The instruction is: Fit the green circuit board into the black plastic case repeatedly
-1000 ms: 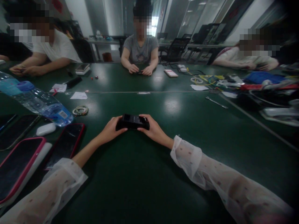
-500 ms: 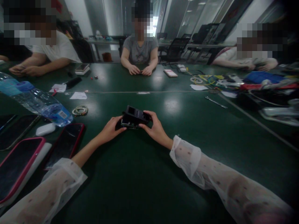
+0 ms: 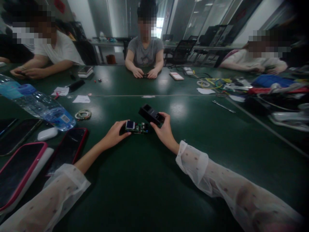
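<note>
My left hand [image 3: 117, 133] grips the left end of a green circuit board [image 3: 138, 128] between thumb and fingers. A small screen [image 3: 130, 125] is mounted on the board's left part. To the right and a little farther off, my right hand [image 3: 164, 129] holds a black plastic cover [image 3: 150, 113] by its near right end. The cover is tilted, has a rectangular window and small openings, and is apart from the board. Whether a lower shell sits under the board I cannot tell.
On my left are a large water bottle [image 3: 48, 108], a beaded bracelet [image 3: 82, 114], a white earbud case [image 3: 47, 133] and several phones. A wrench [image 3: 223, 106] lies to the right, near a heap of cables and tools. Three people sit around the dark green table [image 3: 135, 187].
The black cover has come off the circuit board, moving up and right in my right hand. The board is now exposed in my left hand, which has hardly moved.
</note>
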